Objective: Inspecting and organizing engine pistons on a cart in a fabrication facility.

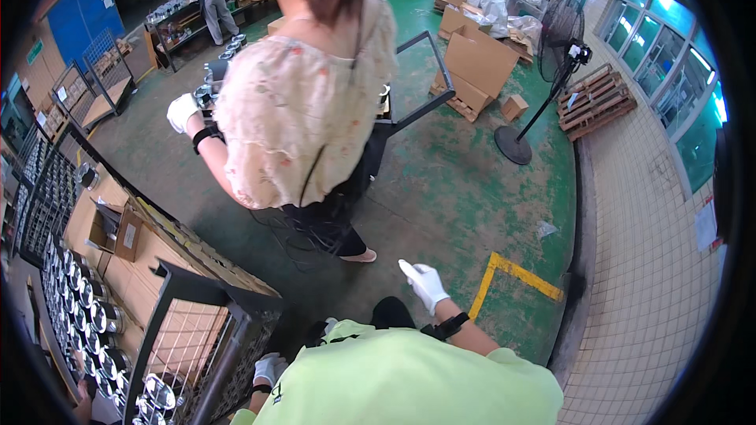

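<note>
The gloved right hand (425, 283) hangs released, holding nothing, while the left hand (269, 368), at seven o'clock, touches the wire cage (197, 330).

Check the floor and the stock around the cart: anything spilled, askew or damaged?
Two things stand out. A crumpled scrap lies loose on the green floor near the yellow corner marking. Farther back, open cardboard boxes sit tumbled at odd angles beside the standing fan. No spill shows.
</note>
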`<state>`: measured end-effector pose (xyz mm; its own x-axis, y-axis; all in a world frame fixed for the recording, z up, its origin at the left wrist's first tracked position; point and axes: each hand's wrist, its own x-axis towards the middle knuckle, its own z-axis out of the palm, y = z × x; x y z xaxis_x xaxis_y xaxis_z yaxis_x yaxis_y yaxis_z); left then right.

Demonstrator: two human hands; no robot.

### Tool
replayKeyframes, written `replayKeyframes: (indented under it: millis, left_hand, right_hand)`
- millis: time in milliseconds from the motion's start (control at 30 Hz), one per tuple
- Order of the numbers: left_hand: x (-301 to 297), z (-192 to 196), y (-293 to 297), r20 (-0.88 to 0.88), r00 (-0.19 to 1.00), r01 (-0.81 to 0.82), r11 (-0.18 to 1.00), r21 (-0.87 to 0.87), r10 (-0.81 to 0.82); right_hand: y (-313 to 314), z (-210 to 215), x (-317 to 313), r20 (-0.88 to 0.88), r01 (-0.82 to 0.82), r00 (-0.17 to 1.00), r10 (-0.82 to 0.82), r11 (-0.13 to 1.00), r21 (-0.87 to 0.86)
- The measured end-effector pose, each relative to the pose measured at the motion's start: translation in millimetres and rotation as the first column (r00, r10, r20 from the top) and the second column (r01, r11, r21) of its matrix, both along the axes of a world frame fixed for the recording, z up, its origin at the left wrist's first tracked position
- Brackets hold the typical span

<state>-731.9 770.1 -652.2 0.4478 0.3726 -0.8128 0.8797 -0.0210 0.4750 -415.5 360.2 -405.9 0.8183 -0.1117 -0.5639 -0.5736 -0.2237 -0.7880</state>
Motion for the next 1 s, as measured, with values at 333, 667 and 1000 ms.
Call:
replayKeyframes:
  millis: [333,667,1000]
  left_hand:
    - [69.1,-46.8,-80.0,-0.111,0.682,0.695,0.593,0.407,-0.723]
    - [287.5,87.3,-194.6,0.071,0.8,-0.544,0.769,-0.335,0.596]
    - [216.0,-41.6,-216.1,-0.252,0.887,0.46,0.771,0.44,-0.386]
  right_hand:
    - [-29.4,-19.3,186.9,0.242,-0.155,0.954,0.175,0.983,-0.099]
    - [-37.3,-37.1,368.6,0.289,-0.541,0.838,0.463,0.774,0.33]
    - [176.4,12.5,420.1,0.397,-0.909,0.188,0.898,0.312,-0.276]
